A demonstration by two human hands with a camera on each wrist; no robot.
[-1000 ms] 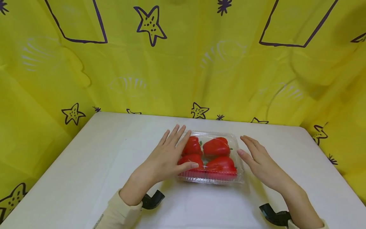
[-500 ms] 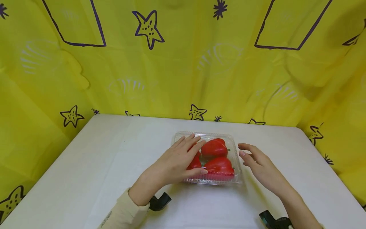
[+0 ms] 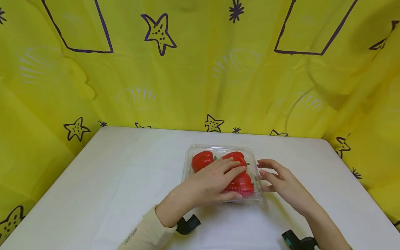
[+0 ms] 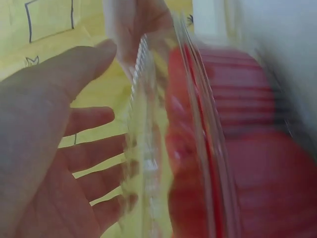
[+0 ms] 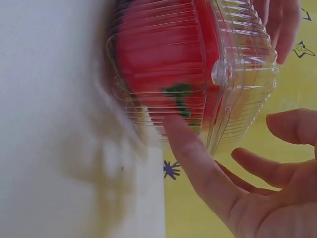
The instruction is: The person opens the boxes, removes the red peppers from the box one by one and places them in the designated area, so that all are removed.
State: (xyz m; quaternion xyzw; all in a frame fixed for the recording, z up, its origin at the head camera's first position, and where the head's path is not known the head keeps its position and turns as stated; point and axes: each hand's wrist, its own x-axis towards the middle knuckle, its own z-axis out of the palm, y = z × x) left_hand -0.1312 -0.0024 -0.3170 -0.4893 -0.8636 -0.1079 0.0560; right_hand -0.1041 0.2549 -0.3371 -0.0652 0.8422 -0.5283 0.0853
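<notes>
A clear plastic clamshell box (image 3: 188, 163) holding several red bell peppers (image 3: 202, 161) sits on the white table, its lid down. My left hand (image 3: 207, 182) is spread over the lid, fingers apart; the left wrist view shows its fingertips (image 4: 130, 167) at or just above the plastic. At the box's right side, my right hand (image 3: 285, 184) has loosely bent fingers. In the right wrist view one finger (image 5: 198, 161) reaches to the ribbed side wall, near a pepper's green stem (image 5: 179, 94); whether it touches, I cannot tell. The left hand hides part of the peppers.
The white table (image 3: 78, 194) extends on both sides of the box. A yellow curtain (image 3: 187, 86) with dark star drawings hangs behind and beside it. Black wrist mounts (image 3: 187, 225) sit below each hand.
My left hand has moved rightward across the lid, uncovering the left rear pepper. My right hand's fingers have bent more and come closer to the box's right side. The camera view has shifted slightly.
</notes>
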